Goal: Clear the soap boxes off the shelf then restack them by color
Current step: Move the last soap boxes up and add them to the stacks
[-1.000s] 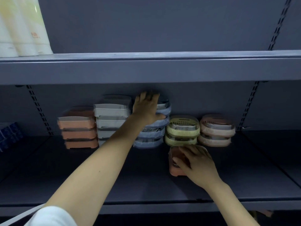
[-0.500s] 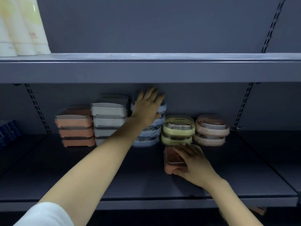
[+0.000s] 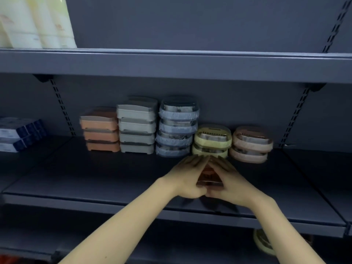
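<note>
Along the back of the grey shelf (image 3: pixel 95 176) stand five stacks of soap boxes: orange (image 3: pixel 100 129), grey (image 3: pixel 136 126), blue (image 3: pixel 177 128), yellow (image 3: pixel 211 141) and pink (image 3: pixel 250 144). In front of the yellow stack lies a single orange-pink soap box (image 3: pixel 208 175) with a clear lid. My left hand (image 3: pixel 187 175) and my right hand (image 3: pixel 228 178) hold this box from both sides, fingers stretched over its top and thumbs at its near edge. Most of the box is hidden under my hands.
Blue and white cartons (image 3: pixel 19 134) sit at the shelf's left end. Pale bottles (image 3: pixel 36 21) stand on the upper shelf at the left. A yellow soap box (image 3: pixel 263 241) lies below the shelf at the lower right. Slotted uprights run down the back wall.
My left hand left the top of the blue stack and came down onto the single box beside my right hand. The view has shifted right and closer.
</note>
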`<action>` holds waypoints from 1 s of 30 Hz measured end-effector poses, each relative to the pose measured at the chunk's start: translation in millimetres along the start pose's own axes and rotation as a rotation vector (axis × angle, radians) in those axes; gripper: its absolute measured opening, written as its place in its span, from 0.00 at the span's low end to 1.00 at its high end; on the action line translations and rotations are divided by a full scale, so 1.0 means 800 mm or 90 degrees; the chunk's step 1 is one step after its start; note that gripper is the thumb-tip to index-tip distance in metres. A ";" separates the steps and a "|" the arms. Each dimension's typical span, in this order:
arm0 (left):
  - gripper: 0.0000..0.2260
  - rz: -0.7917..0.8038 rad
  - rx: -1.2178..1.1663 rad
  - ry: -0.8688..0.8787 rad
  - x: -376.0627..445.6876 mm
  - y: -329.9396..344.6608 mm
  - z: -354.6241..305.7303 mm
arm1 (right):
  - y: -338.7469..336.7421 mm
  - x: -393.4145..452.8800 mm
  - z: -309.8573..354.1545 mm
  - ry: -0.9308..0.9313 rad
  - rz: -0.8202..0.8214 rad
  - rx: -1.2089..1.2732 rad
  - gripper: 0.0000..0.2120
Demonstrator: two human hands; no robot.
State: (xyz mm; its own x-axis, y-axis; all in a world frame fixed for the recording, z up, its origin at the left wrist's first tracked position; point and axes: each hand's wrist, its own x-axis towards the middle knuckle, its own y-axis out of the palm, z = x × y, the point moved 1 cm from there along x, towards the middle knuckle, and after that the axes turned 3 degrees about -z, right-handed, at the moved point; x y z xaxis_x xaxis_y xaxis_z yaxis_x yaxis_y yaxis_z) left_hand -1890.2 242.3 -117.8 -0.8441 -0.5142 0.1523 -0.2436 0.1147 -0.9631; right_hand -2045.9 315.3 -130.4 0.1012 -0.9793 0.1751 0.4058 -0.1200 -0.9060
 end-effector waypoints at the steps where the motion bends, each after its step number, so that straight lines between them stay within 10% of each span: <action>1: 0.42 0.002 0.007 -0.007 0.001 0.006 -0.004 | -0.002 -0.002 -0.004 0.004 0.008 -0.014 0.46; 30: 0.39 -0.037 0.074 -0.112 -0.195 -0.057 0.234 | 0.139 0.143 0.230 -0.081 -0.041 0.050 0.34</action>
State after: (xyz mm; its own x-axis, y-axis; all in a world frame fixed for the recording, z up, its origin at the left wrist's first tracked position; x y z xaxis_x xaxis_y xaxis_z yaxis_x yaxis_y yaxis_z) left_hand -1658.3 157.9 -139.4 -0.7310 -0.6590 0.1770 -0.2246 -0.0125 -0.9744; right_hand -1821.8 220.0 -140.1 0.1843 -0.9411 0.2835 0.4838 -0.1642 -0.8597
